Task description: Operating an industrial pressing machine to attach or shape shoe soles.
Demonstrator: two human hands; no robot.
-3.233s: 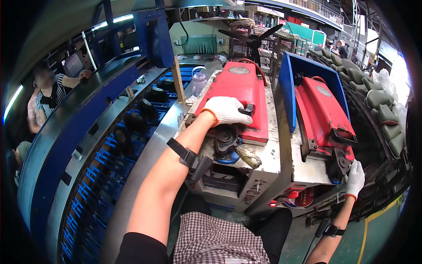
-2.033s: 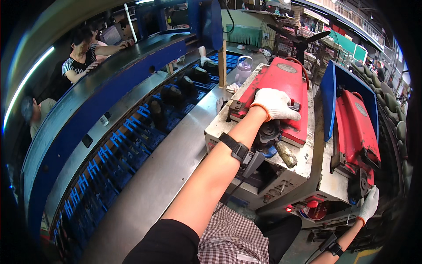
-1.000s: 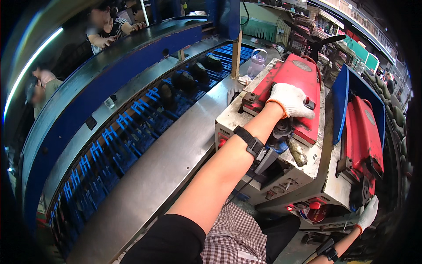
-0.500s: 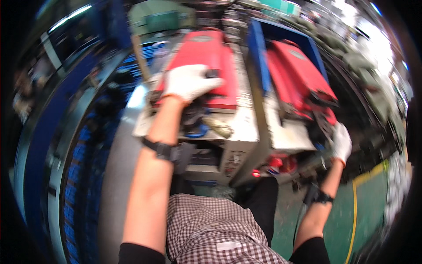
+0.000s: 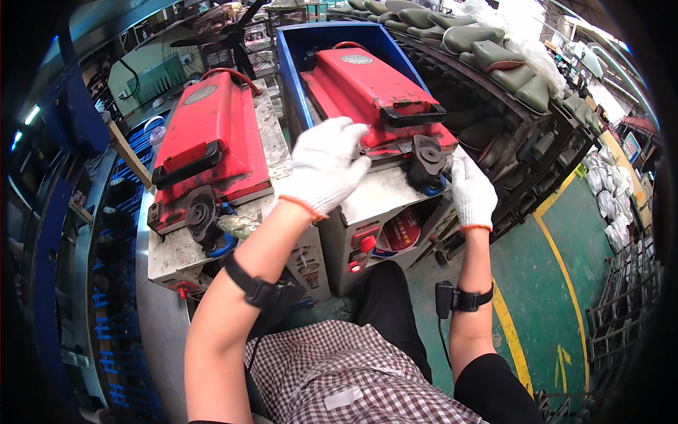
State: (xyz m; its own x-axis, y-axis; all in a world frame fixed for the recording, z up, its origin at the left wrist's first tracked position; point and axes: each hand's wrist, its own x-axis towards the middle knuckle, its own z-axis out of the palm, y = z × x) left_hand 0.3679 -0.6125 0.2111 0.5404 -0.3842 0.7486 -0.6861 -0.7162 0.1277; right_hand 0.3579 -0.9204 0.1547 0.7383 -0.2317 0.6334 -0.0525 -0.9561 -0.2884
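Left hand: the left hand (image 5: 326, 167) wears a white knit glove with an orange cuff. It is part way open, with the fingers bent a bit and the thumb apart from them. I see nothing in it. I cannot tell if it touches the machine behind it.
Right hand: the right hand (image 5: 474, 193) wears the same kind of glove. It is narrow, with the fingers close together, at the front right corner of the right machine (image 5: 378, 194). I cannot tell if the fingertips hold something there.
Right red lid: the right red lid (image 5: 371, 78) lies down on the right machine, ahead of both hands. Its black handle (image 5: 415, 115) is on the near end.
Black clamp: the black clamp (image 5: 428, 157) stands below that handle, between the two hands and nearer the right one.
Left red lid: the left red lid (image 5: 212, 124) lies down on the left machine (image 5: 164, 253), well apart from the right hand.
Edges: the blue guard (image 5: 288, 78) stands up around the far end and left side of the right red lid. A rack (image 5: 547, 134) is close on the right.
Room: green floor (image 5: 558, 265) shows to the right of the right arm.
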